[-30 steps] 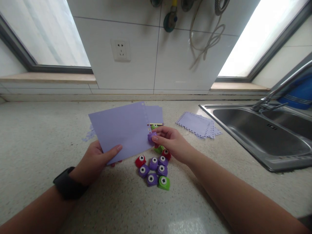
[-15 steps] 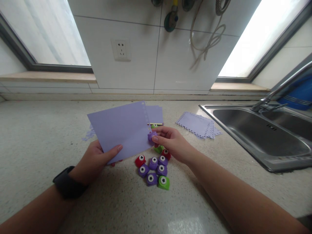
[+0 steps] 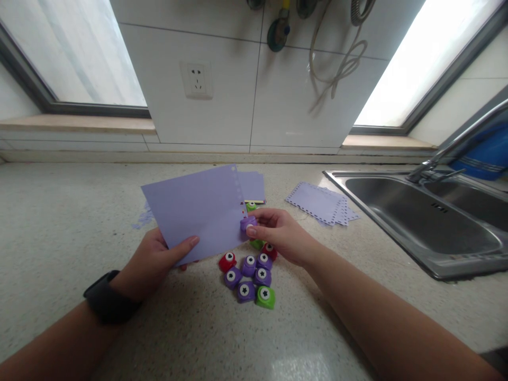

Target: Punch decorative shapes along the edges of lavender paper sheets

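Note:
A lavender sheet of paper [image 3: 198, 211] is tilted above the counter, its lower left edge pinched by my left hand [image 3: 162, 253], thumb on top. Small punched holes run down the sheet's right edge. There my right hand [image 3: 280, 233] grips a purple craft punch [image 3: 248, 224] between thumb and fingers, with the punch at the paper's edge. Below the sheet several more punches lie in a cluster: purple ones [image 3: 246, 291], a red one [image 3: 227, 261] and a green one [image 3: 265, 297]. Part of a further green punch [image 3: 251, 207] shows behind the sheet.
To the right lie lavender sheets with punched edges [image 3: 317, 201], beside a steel sink [image 3: 420, 222] with a tap [image 3: 436, 159]. Behind the held sheet is another lavender stack [image 3: 252, 186]. Small lavender paper scraps [image 3: 143, 217] lie at the left. A socket [image 3: 197, 79] is on the wall.
My right hand's grip on the purple craft punch has shifted slightly at the sheet's right edge. The sheet and my left hand stay nearly in place.

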Action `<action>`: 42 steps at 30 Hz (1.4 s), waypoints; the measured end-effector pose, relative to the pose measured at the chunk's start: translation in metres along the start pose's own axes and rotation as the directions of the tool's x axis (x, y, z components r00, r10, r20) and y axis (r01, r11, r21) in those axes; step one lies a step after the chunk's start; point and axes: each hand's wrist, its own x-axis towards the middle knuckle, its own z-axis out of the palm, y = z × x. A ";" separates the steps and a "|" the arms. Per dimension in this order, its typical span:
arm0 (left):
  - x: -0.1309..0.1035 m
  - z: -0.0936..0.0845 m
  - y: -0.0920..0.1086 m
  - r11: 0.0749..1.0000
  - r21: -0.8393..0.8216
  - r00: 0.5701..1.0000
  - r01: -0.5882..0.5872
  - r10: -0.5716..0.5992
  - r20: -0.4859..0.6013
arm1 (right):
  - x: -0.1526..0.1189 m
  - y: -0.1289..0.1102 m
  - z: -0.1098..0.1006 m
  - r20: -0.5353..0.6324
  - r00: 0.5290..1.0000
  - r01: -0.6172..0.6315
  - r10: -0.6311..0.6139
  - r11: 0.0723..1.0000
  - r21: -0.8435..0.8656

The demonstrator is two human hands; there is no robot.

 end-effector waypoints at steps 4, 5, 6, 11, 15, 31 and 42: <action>0.000 0.002 0.002 0.999 0.027 1.000 -0.019 0.019 0.000 | -0.001 -0.002 0.001 0.013 1.000 -0.020 0.019 1.000 0.005; 0.000 0.002 0.002 0.999 0.036 1.000 -0.022 0.022 0.002 | -0.001 -0.003 0.001 0.012 1.000 -0.024 0.024 1.000 0.004; 0.000 0.002 0.002 0.999 0.044 1.000 -0.023 0.023 0.004 | -0.001 -0.004 0.002 0.008 1.000 -0.027 0.027 1.000 0.000; 0.001 0.001 0.002 0.997 0.069 1.000 -0.027 0.027 -0.001 | -0.003 -0.007 0.004 0.014 0.999 -0.030 0.030 1.000 -0.002; 0.000 0.001 0.003 0.995 0.087 0.999 -0.040 0.041 0.000 | -0.002 -0.006 0.004 0.020 0.999 -0.034 0.034 0.999 0.005; -0.001 0.003 0.006 0.996 0.091 1.000 -0.015 0.016 -0.017 | -0.004 -0.005 0.003 0.048 0.999 -0.020 0.020 1.000 0.000; 0.002 -0.001 0.000 0.989 0.143 0.999 -0.044 0.042 0.024 | -0.006 -0.010 0.007 0.040 0.999 -0.033 0.034 0.999 -0.009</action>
